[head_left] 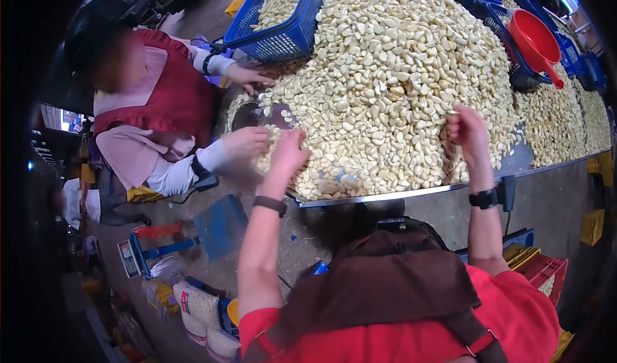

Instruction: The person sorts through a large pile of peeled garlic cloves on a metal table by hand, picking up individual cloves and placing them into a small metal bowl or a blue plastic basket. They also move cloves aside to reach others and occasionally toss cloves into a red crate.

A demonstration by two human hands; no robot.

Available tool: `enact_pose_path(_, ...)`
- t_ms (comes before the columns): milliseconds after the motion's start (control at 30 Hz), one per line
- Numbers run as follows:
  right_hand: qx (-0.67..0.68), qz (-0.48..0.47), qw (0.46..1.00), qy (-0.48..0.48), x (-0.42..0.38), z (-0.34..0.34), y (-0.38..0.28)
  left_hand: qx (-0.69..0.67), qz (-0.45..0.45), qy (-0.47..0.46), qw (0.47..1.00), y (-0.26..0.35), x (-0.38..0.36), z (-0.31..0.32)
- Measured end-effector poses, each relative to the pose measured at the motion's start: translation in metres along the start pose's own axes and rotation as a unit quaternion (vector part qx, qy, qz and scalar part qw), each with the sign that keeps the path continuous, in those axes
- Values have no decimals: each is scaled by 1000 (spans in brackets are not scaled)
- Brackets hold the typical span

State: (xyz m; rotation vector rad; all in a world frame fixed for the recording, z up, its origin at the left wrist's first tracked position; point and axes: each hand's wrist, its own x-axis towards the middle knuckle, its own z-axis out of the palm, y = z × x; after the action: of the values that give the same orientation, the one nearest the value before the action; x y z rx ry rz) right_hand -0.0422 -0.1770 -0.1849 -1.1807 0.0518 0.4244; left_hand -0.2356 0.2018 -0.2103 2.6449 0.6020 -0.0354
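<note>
A large heap of pale, oval pieces that look like peeled garlic cloves (385, 87) covers the metal-edged table (385, 196). My left hand (291, 152) is at the near left side of the heap, fingers curled, close beside a co-worker's hand (247, 142). My right hand (468, 133) is over the right part of the heap, its fingers bent inward with the tips near the cloves. What either hand holds is hidden by the curled fingers. A dark gap in the heap lies just below my right hand.
Across the left corner, a co-worker in a red apron (173, 99) has both hands at the cloves. A blue basket (299, 35) of cloves stands at the back left. Blue baskets and a red scoop (535, 40) are at right. A blue scale (170, 247) stands on the floor.
</note>
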Motion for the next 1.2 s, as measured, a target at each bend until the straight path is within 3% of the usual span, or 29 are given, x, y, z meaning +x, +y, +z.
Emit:
enact_pose_path(67, -102, 43, 989, -94, -14, 75, 14, 32, -25, -30, 999, -24, 5, 26)
enact_pose_path(100, -224, -49, 964, -133, -13, 101, 32, -5, -54, -40, 998, -49, 13, 32)
enact_pose_path(133, -340, -137, 915, -167, -9, 121, 56, -41, -83, -52, 994, -64, 19, 33)
enact_pose_path(167, -433, -205, 854, -202, -5, 140, 71, 50, -108, -35, 992, -66, 18, 27)
enact_pose_path(200, -518, -269, 777, -235, -1, 157, 83, 47, -109, -35, 992, -59, 12, 20)
enact_pose_path(267, -548, -285, 738, -273, 2, 189, 108, 89, -53, 95, 990, -37, 2, 11)
enact_pose_path(333, -583, -284, 702, -295, -1, 220, 131, -126, -5, 8, 992, -27, -1, 26)
enact_pose_path(400, -605, -308, 654, -334, -7, 237, 160, -10, -35, -68, 997, -15, -3, 40)
enact_pose_path(467, -601, -273, 674, -332, -4, 233, 197, -33, -22, -48, 998, -22, -9, 43)
enact_pose_path(567, -618, -288, 640, -355, -9, 227, 196, -78, 2, -37, 996, -36, -12, 44)
enact_pose_path(733, -614, -284, 657, -332, -16, 224, 182, -135, -20, -35, 990, -30, -11, 37)
enact_pose_path(800, -480, -105, 837, -240, -23, 219, 163, -131, 20, 12, 991, -29, -13, 45)
enact_pose_path(833, -388, -17, 901, -194, -22, 214, 163, -172, 38, 51, 983, -14, -20, 38)
enact_pose_path(867, -313, 34, 929, -195, -13, 202, 174, -212, 55, 86, 972, 2, -29, 30)
enact_pose_path(933, -184, 172, 944, -211, -26, 202, 157, -194, 77, 55, 976, 25, -37, 25)
enact_pose_path(1033, -79, 195, 958, -195, -43, 204, 135, -220, 119, 166, 954, 31, -33, 31)
enact_pose_path(1067, -82, 197, 958, -193, -43, 200, 130, -224, 117, 164, 953, 31, -36, 33)
enact_pose_path(1133, -225, 113, 933, -258, -41, 196, 124, -330, 55, 91, 938, 33, -41, 27)
enact_pose_path(1167, -376, 27, 889, -260, -40, 197, 125, -344, 46, 94, 933, 39, -45, 26)
enact_pose_path(1200, -376, 29, 889, -259, -41, 196, 129, -344, 46, 93, 933, 40, -46, 23)
